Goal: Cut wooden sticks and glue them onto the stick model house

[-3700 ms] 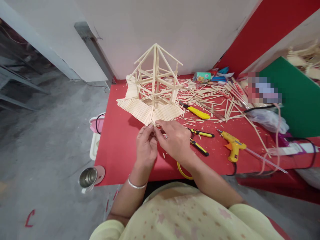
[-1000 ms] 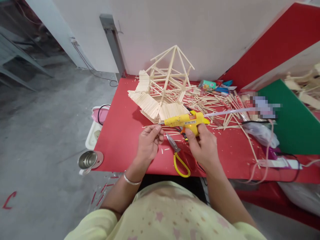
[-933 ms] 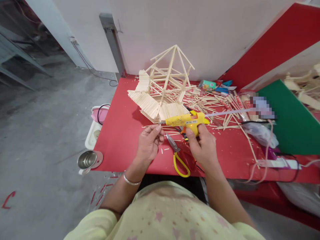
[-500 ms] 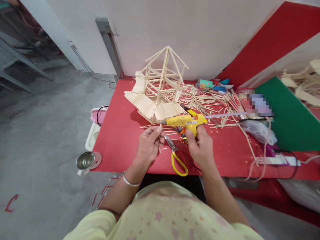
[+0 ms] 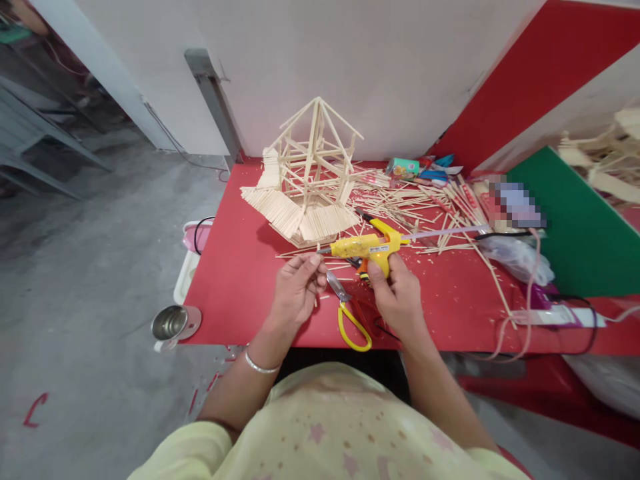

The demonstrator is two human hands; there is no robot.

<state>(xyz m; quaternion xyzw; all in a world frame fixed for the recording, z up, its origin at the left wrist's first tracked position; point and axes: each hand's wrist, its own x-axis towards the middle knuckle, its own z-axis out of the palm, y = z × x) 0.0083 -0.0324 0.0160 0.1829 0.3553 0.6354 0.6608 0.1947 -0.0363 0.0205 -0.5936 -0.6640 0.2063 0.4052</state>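
Observation:
My right hand (image 5: 397, 290) is wrapped round the handle of a yellow hot glue gun (image 5: 357, 247), with a long glue stick (image 5: 445, 231) out of its back end. The gun's nozzle points left, at the fingertips of my left hand (image 5: 299, 288). Those fingers pinch a short wooden stick (image 5: 319, 248), its upper end beside the nozzle. Just beyond stands a pavilion-like model (image 5: 313, 180) of thin wooden sticks, with an open pointed frame and slatted skirts. Yellow-handled scissors (image 5: 353, 327) lie below the gun. Pliers (image 5: 361, 267) are partly hidden behind it.
Loose wooden sticks (image 5: 400, 207) cover the back right of the red table (image 5: 220, 267). A metal mug (image 5: 176, 323) stands at the left front corner. A green board (image 5: 570, 233), a plastic bag (image 5: 517, 260) and a power strip (image 5: 560, 317) with cords lie at right.
The view has shifted slightly, so the model and table things appear a little further left. Both hands keep their grips, and the nozzle stays by the short stick.

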